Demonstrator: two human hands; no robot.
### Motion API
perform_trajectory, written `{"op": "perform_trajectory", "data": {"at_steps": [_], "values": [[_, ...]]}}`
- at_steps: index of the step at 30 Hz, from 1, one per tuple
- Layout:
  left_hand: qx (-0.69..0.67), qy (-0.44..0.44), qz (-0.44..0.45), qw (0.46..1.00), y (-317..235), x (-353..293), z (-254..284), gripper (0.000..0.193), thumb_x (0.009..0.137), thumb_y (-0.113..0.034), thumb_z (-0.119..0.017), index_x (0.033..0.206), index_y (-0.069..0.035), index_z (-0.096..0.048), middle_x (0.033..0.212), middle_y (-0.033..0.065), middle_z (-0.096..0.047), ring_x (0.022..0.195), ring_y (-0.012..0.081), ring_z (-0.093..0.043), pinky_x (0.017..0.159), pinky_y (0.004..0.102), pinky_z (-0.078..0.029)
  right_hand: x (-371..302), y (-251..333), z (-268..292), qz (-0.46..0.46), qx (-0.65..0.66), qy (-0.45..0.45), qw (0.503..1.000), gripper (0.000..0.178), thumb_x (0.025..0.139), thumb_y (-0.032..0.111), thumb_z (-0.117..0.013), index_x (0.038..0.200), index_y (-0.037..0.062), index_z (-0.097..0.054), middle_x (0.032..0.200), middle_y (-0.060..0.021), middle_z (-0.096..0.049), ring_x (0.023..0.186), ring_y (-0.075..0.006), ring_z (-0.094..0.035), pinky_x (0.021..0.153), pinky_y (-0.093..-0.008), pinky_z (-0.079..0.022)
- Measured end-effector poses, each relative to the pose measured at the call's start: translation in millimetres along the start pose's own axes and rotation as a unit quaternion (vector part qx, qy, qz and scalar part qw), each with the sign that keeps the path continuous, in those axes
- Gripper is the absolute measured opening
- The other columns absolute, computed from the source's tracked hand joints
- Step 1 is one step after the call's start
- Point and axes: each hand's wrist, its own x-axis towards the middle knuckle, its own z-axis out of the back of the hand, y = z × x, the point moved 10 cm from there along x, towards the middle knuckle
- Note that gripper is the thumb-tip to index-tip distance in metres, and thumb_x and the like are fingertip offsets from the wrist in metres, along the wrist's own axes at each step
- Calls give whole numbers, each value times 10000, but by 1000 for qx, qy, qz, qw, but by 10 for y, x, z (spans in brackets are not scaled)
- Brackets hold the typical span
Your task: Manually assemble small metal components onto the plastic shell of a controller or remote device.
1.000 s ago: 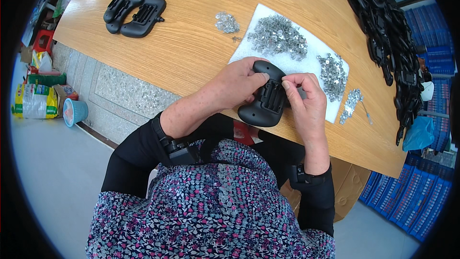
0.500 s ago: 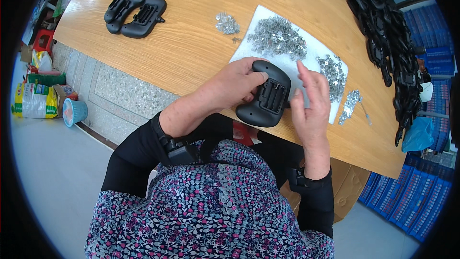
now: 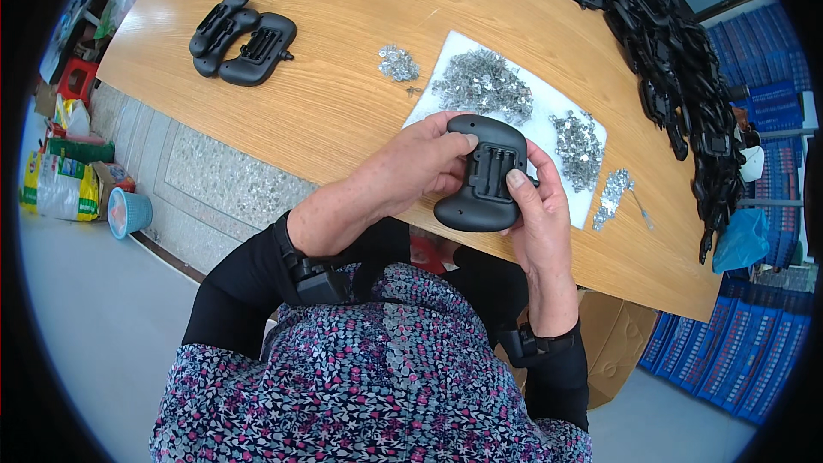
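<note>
Black gamepad (image 3: pixel 482 175), slotted back (image 3: pixel 492 170) up
Long axis near twelve-to-six; left hand (image 3: pixel 422 159) pinches it at ten o'clock; right hand (image 3: pixel 542 214) clasps its three-o'clock edge.

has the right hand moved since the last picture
Yes: the right hand has moved down the view, away from the big metal heap, and now grips the black controller.

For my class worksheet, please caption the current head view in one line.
Left hand and right hand hold a black controller near small metal pieces on a white sheet.
</note>
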Motion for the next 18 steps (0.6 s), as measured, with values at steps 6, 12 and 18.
{"op": "perform_trajectory", "data": {"at_steps": [6,12,18], "values": [[136,-30,-50,989,-208,2,-7,403,972,-183,-570,1345,-50,-498,1047,37,-626,861,107,-607,727,262,-518,3,152,-20,47,-13,-17,999,512,953,101,-608,1415,16,-406,1051,-103,-675,783,-75,-633,633,-192,-493],[525,-86,-287,797,-574,-210,-228,401,900,-130,-631,1287,-42,-571,1101,88,-606,861,172,-621,728,284,-520,-18,197,-36,51,-40,-9,998,543,930,35,-607,1428,-13,-395,1064,-107,-667,821,-81,-641,744,-215,-521],[495,-68,-307,810,-604,-186,-161,406,863,-125,-653,1256,-37,-598,1117,118,-595,909,216,-621,723,315,-524,-26,210,-35,51,-57,-8,997,548,921,3,-604,1430,-14,-401,1076,-108,-663,851,-78,-634,741,-213,-520]]}}
